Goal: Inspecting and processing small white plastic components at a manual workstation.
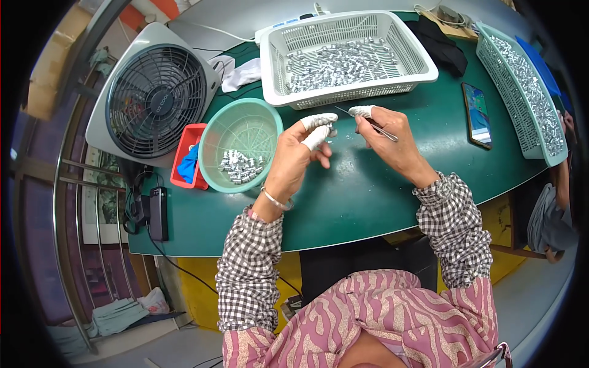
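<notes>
My left hand [299, 150], with white covers on its thumb and a finger, pinches a small silvery metal part [332, 129] above the green table. Most of that part is hidden by the fingertips. Just to the right, my right hand [391, 136] grips a thin metal hand tool with a fine pointed tip [385, 132]; its tip points left toward the part, apart from it. One fingertip of this hand also wears a white cover. Left of my left hand stands a round green basket [270, 116] with a small pile of silvery parts [240, 167] in it.
A white basket [348, 95] of many metal parts stands at the back. At the right edge is a pale green basket [518, 132], likewise filled, near a phone [477, 115]. A fan [158, 101], red bin [184, 153] and black power adapter [158, 214] occupy the left. Another person's arm [561, 178] shows far right.
</notes>
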